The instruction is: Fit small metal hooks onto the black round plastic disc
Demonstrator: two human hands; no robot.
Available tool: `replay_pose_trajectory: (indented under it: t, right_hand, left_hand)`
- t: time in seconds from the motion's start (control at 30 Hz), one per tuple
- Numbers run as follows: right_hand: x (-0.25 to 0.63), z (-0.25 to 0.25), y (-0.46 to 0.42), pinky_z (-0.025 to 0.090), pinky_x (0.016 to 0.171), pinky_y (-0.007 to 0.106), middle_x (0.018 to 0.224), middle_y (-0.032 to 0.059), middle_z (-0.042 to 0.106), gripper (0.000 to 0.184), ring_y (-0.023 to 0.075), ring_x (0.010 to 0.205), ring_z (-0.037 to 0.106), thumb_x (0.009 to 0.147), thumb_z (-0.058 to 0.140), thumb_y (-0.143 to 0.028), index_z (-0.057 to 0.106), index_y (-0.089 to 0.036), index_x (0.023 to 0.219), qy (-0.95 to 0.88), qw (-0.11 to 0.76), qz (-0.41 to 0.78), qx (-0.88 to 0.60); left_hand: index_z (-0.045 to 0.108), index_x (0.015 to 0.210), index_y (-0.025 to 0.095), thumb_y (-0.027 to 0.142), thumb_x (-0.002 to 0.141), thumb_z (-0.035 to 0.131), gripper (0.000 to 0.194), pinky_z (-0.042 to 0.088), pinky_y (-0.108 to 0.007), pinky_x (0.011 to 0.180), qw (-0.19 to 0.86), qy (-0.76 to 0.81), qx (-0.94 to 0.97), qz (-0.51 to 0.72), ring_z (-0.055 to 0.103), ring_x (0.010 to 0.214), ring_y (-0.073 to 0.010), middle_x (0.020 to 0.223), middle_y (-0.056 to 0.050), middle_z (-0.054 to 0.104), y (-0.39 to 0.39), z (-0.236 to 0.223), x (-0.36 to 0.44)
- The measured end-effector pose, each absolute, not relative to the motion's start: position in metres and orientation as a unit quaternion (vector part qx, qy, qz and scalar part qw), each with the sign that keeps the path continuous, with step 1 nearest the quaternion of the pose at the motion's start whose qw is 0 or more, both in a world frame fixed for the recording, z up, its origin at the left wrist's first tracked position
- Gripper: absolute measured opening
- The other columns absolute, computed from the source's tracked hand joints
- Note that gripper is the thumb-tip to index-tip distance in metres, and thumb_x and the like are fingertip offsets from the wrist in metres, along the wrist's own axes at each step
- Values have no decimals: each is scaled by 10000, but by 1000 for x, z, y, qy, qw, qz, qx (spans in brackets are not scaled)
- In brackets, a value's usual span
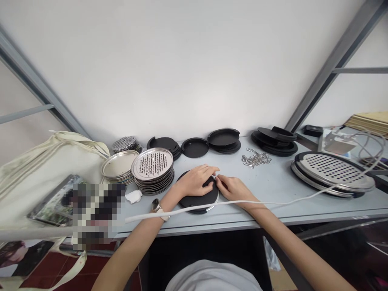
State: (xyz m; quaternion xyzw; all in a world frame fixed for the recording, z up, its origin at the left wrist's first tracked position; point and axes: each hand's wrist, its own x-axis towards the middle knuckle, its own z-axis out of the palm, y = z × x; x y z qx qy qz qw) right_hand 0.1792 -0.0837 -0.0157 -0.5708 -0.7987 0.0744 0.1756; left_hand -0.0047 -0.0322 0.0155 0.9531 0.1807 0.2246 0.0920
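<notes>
A round black lid-like disc point(198, 201) with a silvery rim lies on the table near its front edge. My left hand point(195, 181), with a watch on the wrist, rests across the top of this disc, fingers stretched to the right and thumb apart from them. At the disc's upper right edge, my right hand point(232, 188) pinches a small shiny metal piece point(214, 177) between thumb and forefinger. The fingers hide most of that piece, so its exact kind does not show. Behind my right hand lies a pile of small silvery metal pieces point(256, 158).
Left of the disc stand a stack of round metal graters point(153, 163) and plain metal discs point(119, 163). Black round holders point(195, 148) line the wall. Perforated metal discs point(335, 166) lie right. A white cable point(230, 202) crosses before my forearms. White crumpled material point(133, 197) lies left.
</notes>
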Motion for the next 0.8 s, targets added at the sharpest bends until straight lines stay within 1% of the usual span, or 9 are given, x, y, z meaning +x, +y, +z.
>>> replay_pose_trajectory:
  t: [0.17,0.5,0.8]
  right_hand:
    - [180,-18,-82,302,566,249,729,57,686,305,164,614,627,974,300,-271,570,-170,874,-804,174,64,-565]
    - [178,-19,-81,302,562,255,754,64,707,336,178,621,644,992,274,-280,588,-167,945,-797,161,45,-581]
    - [178,-17,-81,310,571,250,771,57,711,349,177,648,655,990,274,-282,598,-183,906,-798,167,58,-576]
  left_hand:
    - [407,1218,157,158,818,488,408,429,-362,940,88,175,953,233,527,1050,-214,1140,-99,562,-32,14,-4]
    - [422,1205,161,156,816,477,393,441,-367,936,87,177,953,231,532,1057,-217,1143,-99,562,-32,15,-4]
    - [432,1189,154,151,815,479,376,439,-354,932,91,176,952,231,540,1042,-209,1118,-99,572,-31,14,-4]
